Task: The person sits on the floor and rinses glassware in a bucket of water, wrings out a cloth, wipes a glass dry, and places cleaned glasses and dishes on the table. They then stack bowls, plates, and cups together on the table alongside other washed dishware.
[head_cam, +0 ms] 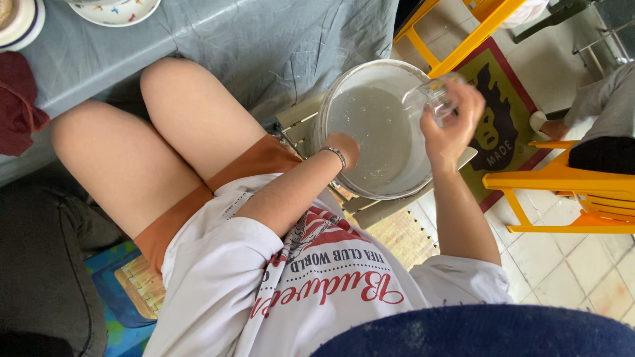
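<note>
The left hand [344, 147] dips into the cloudy water of the big bowl [331, 99], so its fingers are hidden and I cannot tell their grip. The right hand [453, 122] holds a clear glass [428, 100] tipped above the bowl.

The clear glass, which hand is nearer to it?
Right. The right hand grips the clear glass above the rim of the white basin; the left hand is lower, dipped into the basin's cloudy water, apart from the glass.
</note>
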`<state>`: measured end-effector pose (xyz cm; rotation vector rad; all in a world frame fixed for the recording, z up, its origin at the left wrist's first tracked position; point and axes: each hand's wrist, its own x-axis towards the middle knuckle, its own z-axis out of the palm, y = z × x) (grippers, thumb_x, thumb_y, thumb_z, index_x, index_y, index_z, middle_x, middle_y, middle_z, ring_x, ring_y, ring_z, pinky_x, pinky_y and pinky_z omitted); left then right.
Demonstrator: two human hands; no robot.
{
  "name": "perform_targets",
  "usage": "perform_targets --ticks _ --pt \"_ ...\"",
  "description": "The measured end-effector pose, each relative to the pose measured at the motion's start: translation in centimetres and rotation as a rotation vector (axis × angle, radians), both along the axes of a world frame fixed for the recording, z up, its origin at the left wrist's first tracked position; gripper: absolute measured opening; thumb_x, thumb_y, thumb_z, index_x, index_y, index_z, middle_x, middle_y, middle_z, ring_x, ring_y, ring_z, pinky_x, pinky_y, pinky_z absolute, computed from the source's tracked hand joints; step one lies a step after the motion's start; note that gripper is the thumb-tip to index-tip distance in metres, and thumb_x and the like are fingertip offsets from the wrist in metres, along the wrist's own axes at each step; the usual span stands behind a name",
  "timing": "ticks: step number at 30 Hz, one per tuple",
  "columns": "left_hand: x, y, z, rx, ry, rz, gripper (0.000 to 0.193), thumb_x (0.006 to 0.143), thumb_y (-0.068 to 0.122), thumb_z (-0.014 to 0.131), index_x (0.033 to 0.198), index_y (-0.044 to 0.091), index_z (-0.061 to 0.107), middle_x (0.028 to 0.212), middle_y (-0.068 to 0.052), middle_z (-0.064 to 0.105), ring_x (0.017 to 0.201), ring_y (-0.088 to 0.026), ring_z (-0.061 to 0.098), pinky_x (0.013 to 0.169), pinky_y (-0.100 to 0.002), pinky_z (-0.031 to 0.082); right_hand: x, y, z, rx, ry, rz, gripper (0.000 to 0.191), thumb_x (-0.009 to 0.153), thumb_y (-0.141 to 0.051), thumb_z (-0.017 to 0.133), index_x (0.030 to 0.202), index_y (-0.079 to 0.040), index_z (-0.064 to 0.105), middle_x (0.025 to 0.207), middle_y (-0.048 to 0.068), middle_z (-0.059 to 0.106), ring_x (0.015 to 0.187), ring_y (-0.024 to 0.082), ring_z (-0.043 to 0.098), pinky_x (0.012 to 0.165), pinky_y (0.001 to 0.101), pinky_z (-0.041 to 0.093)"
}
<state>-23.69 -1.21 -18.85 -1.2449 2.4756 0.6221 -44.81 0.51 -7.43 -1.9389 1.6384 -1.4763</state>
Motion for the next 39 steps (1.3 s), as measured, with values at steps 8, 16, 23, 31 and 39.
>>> perform_targets --ticks 8,16,23,31,39 --pt "0.7 0.6 2.7 -0.018 0.107 0.078 0.05 0.086 0.029 0.073 0.13 0.007 0.062 0.121 -0.014 0.071 0.113 -0.032 0.068 0.093 -0.048 0.052 1.8 -1.1 -4.5 0.842 -0.973 0.073 0.049 0.085 -0.016 0.065 0.134 -0.012 0.059 0.107 0.008 0.06 0.09 0.026 0.062 0.077 0.0474 0.062" --pt "2.0 1.3 4.9 -0.31 0.44 0.245 0.117 0.061 0.043 0.091 0.155 0.013 0.029 0.137 -0.016 0.057 0.118 -0.035 0.061 0.081 -0.052 0.052 1.9 1.8 -9.6 0.947 -1.211 0.464 0.049 0.094 -0.031 0.046 0.137 -0.008 0.055 0.125 0.021 0.066 0.102 0.036 0.072 0.086 0.0489 0.059" --pt "2.6 1.1 4.0 -0.224 0.651 0.218 0.069 0.068 0.031 0.086 0.127 0.016 0.051 0.112 -0.011 0.069 0.102 -0.035 0.069 0.081 -0.047 0.055 1.6 1.9 -9.8 1.029 -1.088 0.49 0.048 0.104 -0.034 0.044 0.141 -0.005 0.054 0.128 0.017 0.066 0.106 0.035 0.071 0.085 0.0435 0.058" --pt "2.7 1.4 3.5 -0.188 0.675 0.245 0.057 0.067 0.021 0.082 0.115 0.012 0.053 0.104 -0.012 0.066 0.091 -0.037 0.069 0.071 -0.051 0.052 0.9 0.7 -5.9 1.08 -0.221 0.199 0.054 0.101 -0.049 0.06 0.125 -0.002 0.067 0.118 0.014 0.075 0.105 0.026 0.072 0.086 0.0397 0.06" --pt "0.3 1.0 -1.0 -0.516 0.147 0.246 0.017 0.095 0.008 0.063 0.107 0.019 0.066 0.092 -0.004 0.067 0.082 -0.025 0.072 0.087 -0.045 0.043 -1.1 2.7 2.5 0.627 0.602 -0.135 0.027 0.094 -0.031 0.076 0.095 -0.004 0.079 0.087 0.019 0.072 0.078 0.036 0.067 0.072 0.0435 0.052"
